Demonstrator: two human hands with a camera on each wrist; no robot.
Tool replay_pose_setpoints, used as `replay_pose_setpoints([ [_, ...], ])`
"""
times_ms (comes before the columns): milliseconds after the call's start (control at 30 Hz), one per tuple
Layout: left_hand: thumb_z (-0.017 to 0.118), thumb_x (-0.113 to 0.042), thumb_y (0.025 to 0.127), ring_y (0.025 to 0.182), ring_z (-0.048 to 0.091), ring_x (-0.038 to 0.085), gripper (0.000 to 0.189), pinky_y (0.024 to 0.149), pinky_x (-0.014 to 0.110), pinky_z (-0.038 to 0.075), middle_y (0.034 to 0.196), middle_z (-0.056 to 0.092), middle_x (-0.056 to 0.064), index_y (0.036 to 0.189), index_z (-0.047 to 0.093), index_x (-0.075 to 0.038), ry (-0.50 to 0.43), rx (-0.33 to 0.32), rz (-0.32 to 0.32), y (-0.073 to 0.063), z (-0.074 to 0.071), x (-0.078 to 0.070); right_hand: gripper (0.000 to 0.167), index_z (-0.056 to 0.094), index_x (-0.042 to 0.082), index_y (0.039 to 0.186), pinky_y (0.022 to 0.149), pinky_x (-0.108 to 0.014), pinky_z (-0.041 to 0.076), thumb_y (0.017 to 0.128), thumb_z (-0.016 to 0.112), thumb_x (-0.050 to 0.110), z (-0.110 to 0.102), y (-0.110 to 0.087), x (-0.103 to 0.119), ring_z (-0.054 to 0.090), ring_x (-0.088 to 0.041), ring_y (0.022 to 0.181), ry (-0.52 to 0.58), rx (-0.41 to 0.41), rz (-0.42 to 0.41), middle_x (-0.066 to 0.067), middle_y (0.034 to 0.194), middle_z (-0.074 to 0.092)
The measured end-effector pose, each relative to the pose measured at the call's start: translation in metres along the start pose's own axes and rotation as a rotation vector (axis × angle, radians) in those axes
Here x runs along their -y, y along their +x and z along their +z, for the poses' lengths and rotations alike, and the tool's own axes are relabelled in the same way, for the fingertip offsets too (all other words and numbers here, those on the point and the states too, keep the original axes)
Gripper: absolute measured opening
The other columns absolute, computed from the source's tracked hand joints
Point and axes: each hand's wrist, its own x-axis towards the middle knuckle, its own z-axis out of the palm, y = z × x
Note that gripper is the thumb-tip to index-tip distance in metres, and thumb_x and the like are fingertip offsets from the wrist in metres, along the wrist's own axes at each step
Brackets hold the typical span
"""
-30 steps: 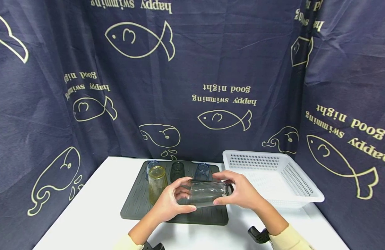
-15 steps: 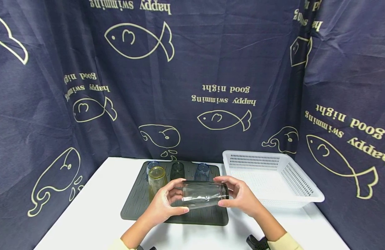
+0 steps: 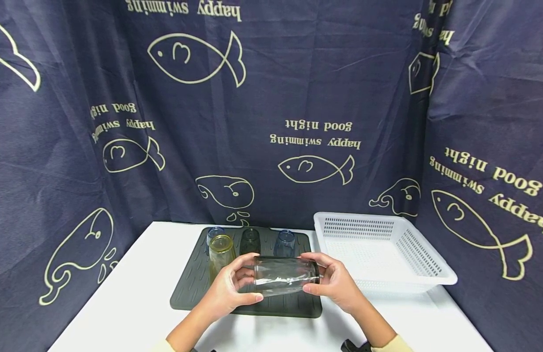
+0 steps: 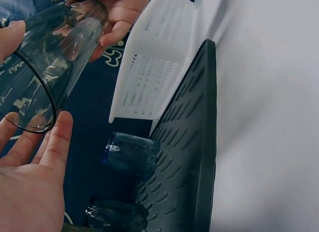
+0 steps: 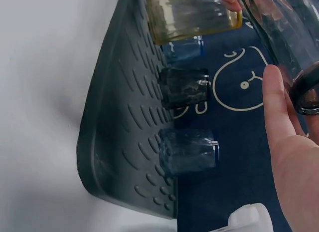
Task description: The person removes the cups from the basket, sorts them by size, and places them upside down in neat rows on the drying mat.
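A clear grey drinking glass (image 3: 285, 276) is held on its side above the dark drying mat (image 3: 188, 293). My left hand (image 3: 227, 286) grips the rim end, thumb below and fingers above. At the thick dark base, my right hand (image 3: 335, 281) holds the other end between thumb and fingers. In the left wrist view the glass (image 4: 67, 52) shows its open mouth towards my left palm. Behind it on the mat stand a tall yellow glass (image 3: 220, 256), a blue glass (image 3: 215, 232), a dark grey glass (image 3: 250, 241) and another blue glass (image 3: 284, 243).
To the right of the mat sits a white perforated plastic basket (image 3: 381, 249). All of this is on a white table (image 3: 152, 274). A navy curtain (image 3: 262, 107) with fish drawings encloses the back and sides.
Both hands have shifted the grey glass left and slightly down. More of its dark base shows now. The glasses on the mat and the basket have stayed put.
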Motion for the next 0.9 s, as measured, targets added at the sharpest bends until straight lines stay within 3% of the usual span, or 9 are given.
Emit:
replay_pose_setpoints([
  [267,0.086,-0.008,0.081,0.120,0.062,0.015,0.089,0.106,0.025,0.052,0.148,0.048,0.019,0.156,0.039,-0.012,0.079,0.008,0.002,-0.007,-0.006,-0.002,0.067,0.047,-0.018,0.138,0.085,-0.028,0.062,0.079,0.079,-0.011,0.003,0.000,-0.002,0.073,-0.013,0.105,-0.073,-0.062,0.001,0.002,0.129,0.070],
  [433,0.087,-0.011,0.081,0.125,0.060,0.012,0.088,0.108,0.027,0.051,0.150,0.049,0.010,0.155,0.040,-0.020,0.178,-0.064,-0.004,-0.015,-0.013,-0.008,0.067,0.050,-0.016,0.138,0.084,-0.031,0.063,0.078,0.080,-0.010,0.005,0.002,0.001,0.072,-0.012,0.105,-0.100,-0.139,0.019,0.003,0.126,0.070],
  [567,0.087,-0.011,0.081,0.121,0.059,0.007,0.082,0.105,0.026,0.053,0.143,0.053,0.008,0.151,0.045,-0.019,0.268,-0.128,0.059,-0.023,-0.023,-0.011,0.069,0.052,-0.015,0.138,0.083,-0.030,0.063,0.076,0.083,-0.009,0.006,0.004,0.004,0.070,-0.009,0.108,-0.130,-0.215,0.050,0.001,0.126,0.070],
  [733,0.086,-0.011,0.083,0.111,0.062,0.005,0.063,0.097,0.027,0.057,0.131,0.060,0.007,0.139,0.057,-0.011,0.503,-0.199,0.175,-0.034,-0.038,-0.009,0.069,0.058,-0.006,0.137,0.082,-0.029,0.063,0.073,0.086,-0.007,0.009,0.008,0.005,0.069,-0.010,0.107,-0.180,-0.310,0.105,-0.012,0.136,0.062],
  [900,0.086,-0.015,0.083,0.105,0.066,0.011,0.051,0.090,0.031,0.060,0.123,0.065,-0.002,0.129,0.065,-0.011,0.760,-0.235,0.182,-0.049,-0.056,-0.010,0.067,0.061,-0.002,0.135,0.080,-0.029,0.063,0.073,0.087,-0.006,0.010,0.010,0.005,0.069,-0.010,0.104,-0.212,-0.346,0.125,-0.021,0.140,0.059],
])
